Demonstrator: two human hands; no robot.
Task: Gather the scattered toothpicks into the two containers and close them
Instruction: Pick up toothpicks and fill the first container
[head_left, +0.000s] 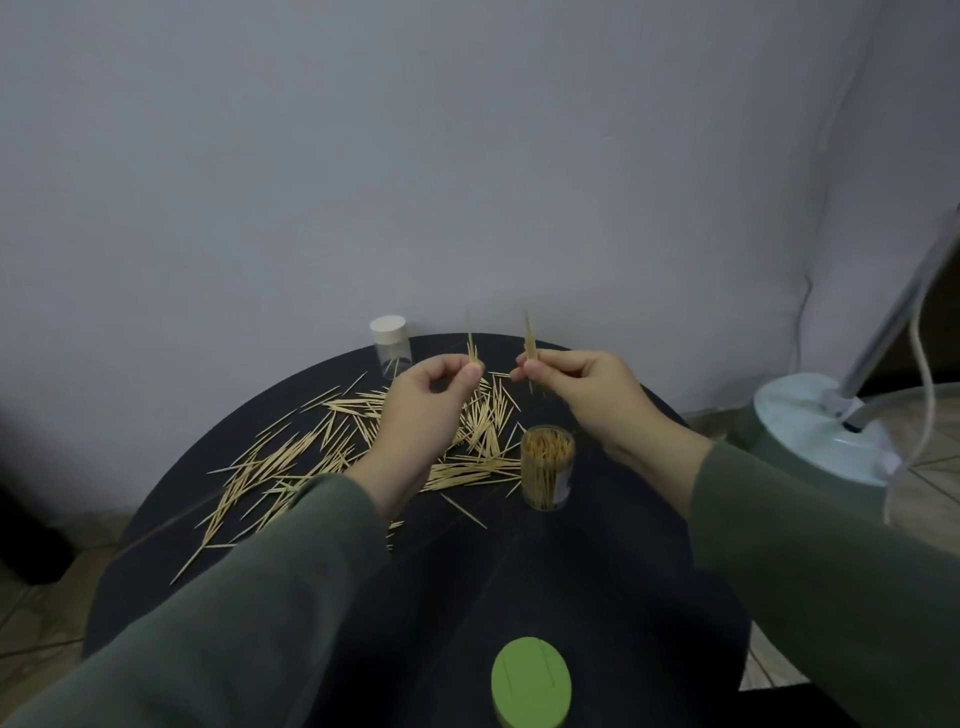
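Many loose toothpicks (291, 462) lie scattered over the left and middle of a round black table (597, 571). An open clear container (547, 466), nearly full of toothpicks, stands right of centre. A second clear container (390, 345) with a white lid on stands at the far edge and holds only a few toothpicks. My left hand (423, 410) pinches a small upright bundle of toothpicks (471, 340) above the pile. My right hand (582, 392) pinches another upright bundle (530, 338), beyond and above the open container.
A green lid (531, 682) lies at the table's near edge. A pale green lamp base (815, 431) with a metal pole and white cord stands on the floor to the right. A grey wall rises just behind the table.
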